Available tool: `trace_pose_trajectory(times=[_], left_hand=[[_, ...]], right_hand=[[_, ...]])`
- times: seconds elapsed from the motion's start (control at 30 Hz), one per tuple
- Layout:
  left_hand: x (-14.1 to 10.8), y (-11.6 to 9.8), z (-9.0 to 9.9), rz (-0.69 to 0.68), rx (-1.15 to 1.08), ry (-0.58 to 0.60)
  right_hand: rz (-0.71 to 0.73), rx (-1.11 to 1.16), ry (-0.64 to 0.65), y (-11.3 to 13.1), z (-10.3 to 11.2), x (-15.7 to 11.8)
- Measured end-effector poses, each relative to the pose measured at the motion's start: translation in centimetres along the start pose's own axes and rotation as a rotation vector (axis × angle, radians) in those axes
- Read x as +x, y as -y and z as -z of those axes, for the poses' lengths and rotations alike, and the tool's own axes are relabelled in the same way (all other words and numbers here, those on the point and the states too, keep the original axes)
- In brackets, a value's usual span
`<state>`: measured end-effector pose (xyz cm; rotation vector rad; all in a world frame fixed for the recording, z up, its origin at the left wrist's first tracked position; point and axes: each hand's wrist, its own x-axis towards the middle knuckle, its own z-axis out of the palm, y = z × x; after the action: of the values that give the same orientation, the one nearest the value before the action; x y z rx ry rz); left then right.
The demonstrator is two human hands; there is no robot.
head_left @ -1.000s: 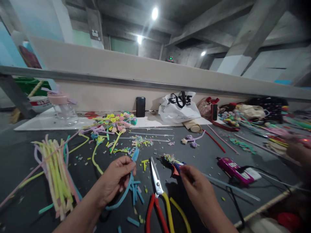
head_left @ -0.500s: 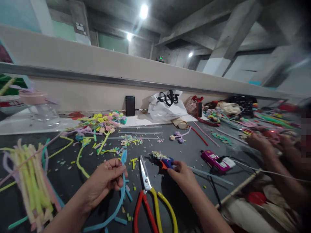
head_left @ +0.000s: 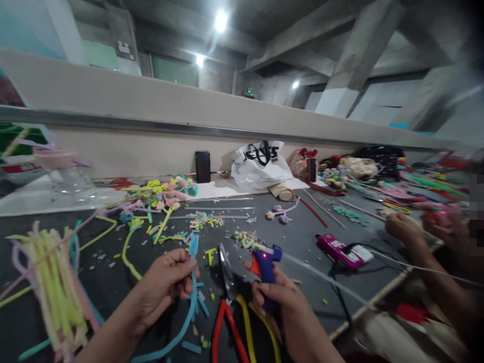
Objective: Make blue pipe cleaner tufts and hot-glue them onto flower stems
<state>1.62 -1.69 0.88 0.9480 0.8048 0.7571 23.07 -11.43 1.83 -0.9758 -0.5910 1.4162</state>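
Between the thumb and fingers of my left hand point(head_left: 166, 282) is a blue pipe cleaner point(head_left: 185, 322), its upper tip pointing up and its tail curving down toward me. My right hand point(head_left: 283, 302) is wrapped round the handle of a blue glue gun point(head_left: 267, 269) with an orange trigger and a lit red dot. A clear glue stick point(head_left: 321, 275) runs out behind the gun to the right. Scissors point(head_left: 227, 287) with red and yellow handles lie on the table between my hands. Short blue pieces point(head_left: 203, 305) lie beside the pipe cleaner.
At left stands a bundle of yellow and pink pipe cleaners point(head_left: 56, 287). Small fuzzy flowers point(head_left: 170, 189), a phone point(head_left: 203, 167) and a white bag point(head_left: 260, 169) are along the back. A magenta power strip point(head_left: 340, 250) sits right, near another person's hand point(head_left: 403, 227).
My right hand has picked the glue gun up from the table and turned it upright, the glue stick moving with it. My left hand stays nearly still with the blue pipe cleaner.
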Motion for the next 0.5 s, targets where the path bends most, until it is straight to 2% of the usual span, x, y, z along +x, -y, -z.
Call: trace_pose_trajectory(times=[0.23,0.5], left_hand=[[0.4,0.5,0.1,-0.039,-0.014,-0.014],[0.2,0.2,-0.4,-0.048,0.024,-0.014]], right_hand=[[0.171,-0.264,-0.02,-2.2,-2.4,-2.0],[0.24,-0.598,-0.016,-2.5,-2.1,-1.8]])
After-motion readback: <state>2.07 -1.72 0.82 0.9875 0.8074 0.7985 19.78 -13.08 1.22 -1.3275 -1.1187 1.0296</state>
